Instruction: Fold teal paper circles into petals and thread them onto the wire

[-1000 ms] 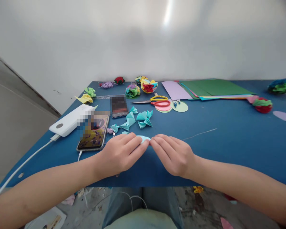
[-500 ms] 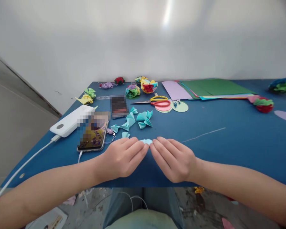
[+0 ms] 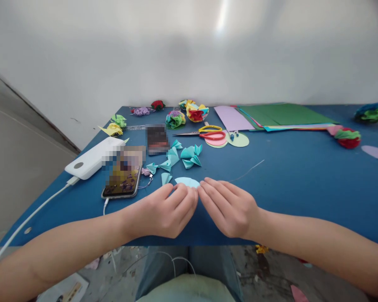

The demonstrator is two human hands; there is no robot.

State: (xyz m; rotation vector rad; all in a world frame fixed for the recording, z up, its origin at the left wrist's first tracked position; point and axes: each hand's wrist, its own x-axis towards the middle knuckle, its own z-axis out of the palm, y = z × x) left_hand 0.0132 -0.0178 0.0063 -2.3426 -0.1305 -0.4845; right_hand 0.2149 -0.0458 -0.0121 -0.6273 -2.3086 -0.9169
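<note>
My left hand (image 3: pixel 173 209) is closed at the near edge of a light blue paper piece (image 3: pixel 188 182) with a rounded outline. My right hand (image 3: pixel 229 207) has its fingertips pinched together at the right end of that paper, almost touching the left ones. Both sets of fingertips hide the paper's lower part. From behind my right fingers a thin whitish thread (image 3: pixel 248 170) runs out over the table; whether those fingers grip it is hidden. Several folded turquoise paper pieces (image 3: pixel 191 156) lie just beyond my left hand.
Scissors (image 3: pixel 208 133) with red and yellow handles lie past the folded pieces, by paper ovals (image 3: pixel 238 139) with blue-headed pins. A phone (image 3: pixel 122 176) and white power bank (image 3: pixel 94 157), with cables, are at left. Coloured sheets (image 3: pixel 290 115) and crumpled paper flowers (image 3: pixel 175 119) line the back.
More of the light blue paper now shows, spread out leftward above my left fingers. The thread's visible end has shifted left and now slants more steeply. Both hands stay close together.
</note>
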